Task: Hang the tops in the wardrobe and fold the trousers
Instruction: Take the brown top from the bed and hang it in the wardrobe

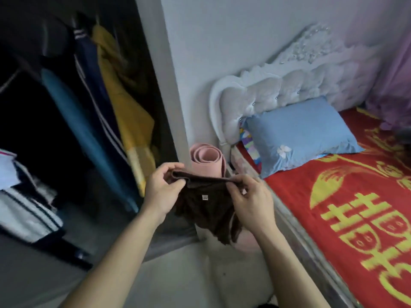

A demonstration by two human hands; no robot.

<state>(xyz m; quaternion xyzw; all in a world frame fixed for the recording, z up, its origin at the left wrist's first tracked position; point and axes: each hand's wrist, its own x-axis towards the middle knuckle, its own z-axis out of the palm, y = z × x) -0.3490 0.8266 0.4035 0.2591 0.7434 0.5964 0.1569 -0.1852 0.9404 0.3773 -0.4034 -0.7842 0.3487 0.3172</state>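
Now the left grip [164, 190] and right grip [250, 204] each pinch the waistband of the brown garment [206, 211], stretched sideways between them, cloth hanging below; the bed [295, 196] lies rightward.

— What stands against the white wall [222, 30]?
— A red-covered bed [300, 196], tufted white headboard [266, 90] touching it, blue pillow [300, 130] at the head end.
— And left?
— An open wardrobe [33, 112], dim inside, on pale floor [178, 274].

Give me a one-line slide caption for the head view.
Left hand and right hand pinch the top edge of a dark brown garment, held up between the open wardrobe and the bed.
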